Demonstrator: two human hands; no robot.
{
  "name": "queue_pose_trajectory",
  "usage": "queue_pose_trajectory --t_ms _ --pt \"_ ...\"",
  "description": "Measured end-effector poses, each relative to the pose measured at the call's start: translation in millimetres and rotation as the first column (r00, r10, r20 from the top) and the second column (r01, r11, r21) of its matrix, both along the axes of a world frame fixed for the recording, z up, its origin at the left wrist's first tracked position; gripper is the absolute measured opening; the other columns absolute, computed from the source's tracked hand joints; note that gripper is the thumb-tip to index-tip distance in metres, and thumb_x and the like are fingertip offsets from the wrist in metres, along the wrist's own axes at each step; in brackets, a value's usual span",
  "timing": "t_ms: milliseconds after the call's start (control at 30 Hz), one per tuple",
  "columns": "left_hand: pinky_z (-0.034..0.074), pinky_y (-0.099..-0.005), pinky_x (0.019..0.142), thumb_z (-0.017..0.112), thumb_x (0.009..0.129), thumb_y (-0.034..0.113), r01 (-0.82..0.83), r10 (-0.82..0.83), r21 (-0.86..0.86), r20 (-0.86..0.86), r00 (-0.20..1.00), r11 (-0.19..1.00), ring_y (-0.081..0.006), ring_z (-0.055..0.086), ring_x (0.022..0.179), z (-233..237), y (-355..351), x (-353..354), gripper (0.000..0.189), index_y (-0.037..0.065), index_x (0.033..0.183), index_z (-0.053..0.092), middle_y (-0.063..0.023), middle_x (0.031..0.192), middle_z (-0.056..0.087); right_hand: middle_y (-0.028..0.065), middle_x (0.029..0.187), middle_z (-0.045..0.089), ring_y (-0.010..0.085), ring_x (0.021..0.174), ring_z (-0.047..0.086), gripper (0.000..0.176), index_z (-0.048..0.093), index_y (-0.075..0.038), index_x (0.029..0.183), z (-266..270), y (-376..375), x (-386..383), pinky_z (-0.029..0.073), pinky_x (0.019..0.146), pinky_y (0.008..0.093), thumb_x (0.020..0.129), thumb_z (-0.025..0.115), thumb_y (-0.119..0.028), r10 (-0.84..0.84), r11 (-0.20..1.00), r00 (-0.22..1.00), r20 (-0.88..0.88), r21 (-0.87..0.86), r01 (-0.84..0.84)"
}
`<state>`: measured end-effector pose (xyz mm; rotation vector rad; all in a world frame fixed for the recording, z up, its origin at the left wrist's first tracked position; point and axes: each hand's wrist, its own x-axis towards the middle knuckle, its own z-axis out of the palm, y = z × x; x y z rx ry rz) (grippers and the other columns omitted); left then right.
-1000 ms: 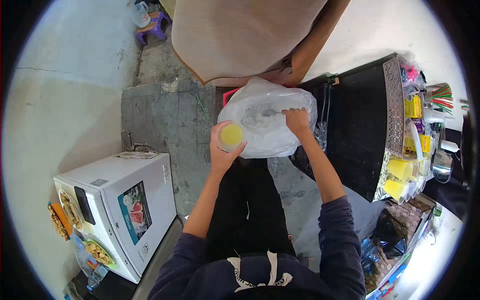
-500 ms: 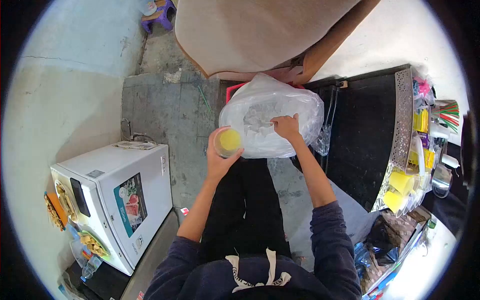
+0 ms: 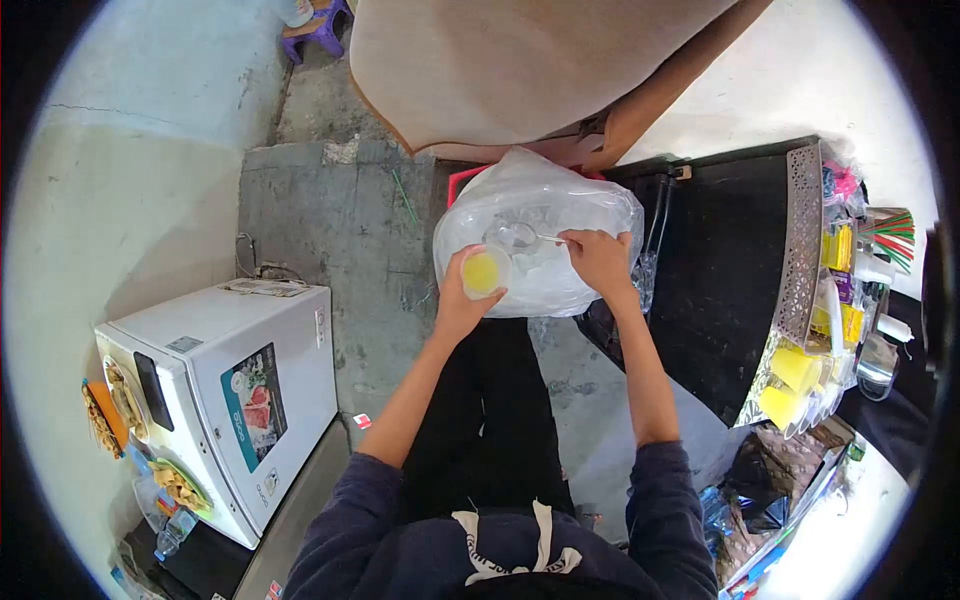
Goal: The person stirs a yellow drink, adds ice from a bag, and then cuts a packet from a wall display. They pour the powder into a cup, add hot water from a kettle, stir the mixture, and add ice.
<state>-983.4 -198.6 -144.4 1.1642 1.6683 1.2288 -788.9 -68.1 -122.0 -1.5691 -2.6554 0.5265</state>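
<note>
A clear cup with yellow contents (image 3: pixel 482 272) is in my left hand (image 3: pixel 456 308), whose fingers wrap round its side; the cup is tipped slightly so I look into it. My right hand (image 3: pixel 602 262) grips the handle of a metal spoon (image 3: pixel 518 235). The spoon's bowl sits just right of and above the cup, over the opening of a large clear plastic bag (image 3: pixel 590 200). Inside the bag lies whitish, icy-looking stuff (image 3: pixel 545 268). A red container edge (image 3: pixel 462 182) shows behind the bag.
At left stands a small white fridge (image 3: pixel 230 390) with plates of food on it. A black surface (image 3: pixel 720 270) is at right, beside a shelf with several yellow cups (image 3: pixel 795 370) and straws (image 3: pixel 892 238). A brown-edged board (image 3: pixel 530 70) overhangs the back.
My left hand has brought the cup right, nearer the spoon. The spoon has come up from the icy stuff, its bowl now visible, and my right hand has shifted slightly right.
</note>
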Motion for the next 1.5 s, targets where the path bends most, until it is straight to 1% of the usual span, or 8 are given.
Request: queue_pose_trajectory --t_ms 233,467,567,667,867,967,1200,1500 --pt "0.039 -0.0337 0.094 0.077 0.061 0.006 0.016 -0.015 -0.022 0.043 0.999 1.000 -0.0260 0.050 0.110 -11 8 11 0.067 0.002 0.118 0.044 -0.0130 0.115 0.052 0.0030 0.065 0.060 0.0208 0.064 0.057 0.015 0.068 -0.019 0.087 63 -32 -7 0.031 0.065 0.0394 0.081 0.056 -0.014 -0.044 0.996 0.995 -0.086 0.069 0.050" --pt "0.037 -0.0343 0.095 0.078 0.061 0.007 0.021 -0.019 -0.011 0.182 0.983 1.000 -0.0255 0.050 0.110 -14 22 12 0.068 0.001 0.119 0.043 -0.0129 0.115 0.052 0.0072 0.071 0.055 0.0229 0.066 0.056 0.025 0.063 -0.015 0.103 60 -50 -15 0.042 0.061 0.0371 0.080 0.056 -0.008 -0.030 0.997 0.989 -0.148 0.066 0.040" --pt "0.037 -0.0340 0.095 0.077 0.061 0.006 -0.021 0.017 0.040 0.076 0.997 0.999 -0.0250 0.050 0.109 -15 24 10 0.068 0.002 0.119 0.043 -0.0127 0.114 0.052 0.0086 0.074 0.056 0.0263 0.069 0.058 0.026 0.063 -0.015 0.104 71 -49 -14 0.045 0.060 0.0389 0.080 0.055 -0.008 -0.188 0.982 0.951 -0.245 -0.072 0.175" --pt "0.037 -0.0336 0.095 0.077 0.061 0.005 -0.025 0.023 0.094 0.025 0.999 0.995 -0.0247 0.050 0.109 -7 25 2 0.067 0.002 0.119 0.044 -0.0125 0.114 0.052 0.0093 0.075 0.058 0.0295 0.069 0.060 0.025 0.063 -0.016 0.103 67 -36 2 0.048 0.059 0.0387 0.081 0.054 -0.008 -0.239 0.970 0.952 -0.191 -0.016 0.241" --pt "0.037 -0.0339 0.095 0.077 0.061 0.004 -0.083 0.083 0.074 0.014 0.996 0.994 -0.0239 0.050 0.109 23 24 -13 0.064 0.002 0.117 0.047 -0.0117 0.115 0.051 0.0041 0.075 0.063 0.0217 0.069 0.064 0.021 0.068 -0.020 0.088 -20 -7 14 0.047 0.060 0.0369 0.079 0.050 -0.014 0.100 0.994 0.939 0.328 0.012 -0.110" --pt "0.038 -0.0338 0.094 0.077 0.061 0.004 -0.146 0.138 0.069 0.100 0.985 0.987 -0.0229 0.050 0.109 27 19 -16 0.062 0.002 0.116 0.047 -0.0108 0.115 0.051 0.0065 0.080 0.065 0.0220 0.073 0.064 0.031 0.069 -0.024 0.096 -50 1 9 0.048 0.064 0.0377 0.076 0.051 -0.008 0.145 0.989 0.925 0.352 -0.089 -0.120" --pt "0.037 -0.0335 0.094 0.076 0.063 0.005 -0.155 0.152 0.033 0.085 0.985 0.987 -0.0221 0.050 0.109 31 11 -20 0.061 0.002 0.116 0.047 -0.0103 0.115 0.051 0.0040 0.083 0.066 0.0177 0.081 0.063 0.030 0.070 -0.029 0.090 -60 0 -11 0.038 0.083 0.0418 0.077 0.051 -0.009 0.199 0.977 0.911 0.361 -0.146 -0.155" --pt "0.037 -0.0334 0.094 0.076 0.063 0.007 -0.094 0.091 0.039 0.056 0.994 0.995 -0.0225 0.049 0.109 29 3 -21 0.060 0.002 0.115 0.047 -0.0107 0.116 0.051 0.0016 0.075 0.064 0.0159 0.084 0.059 0.018 0.069 -0.018 0.074 -29 1 -13 0.033 0.086 0.0354 0.079 0.052 -0.015 0.264 0.945 0.831 0.490 0.043 -0.326"
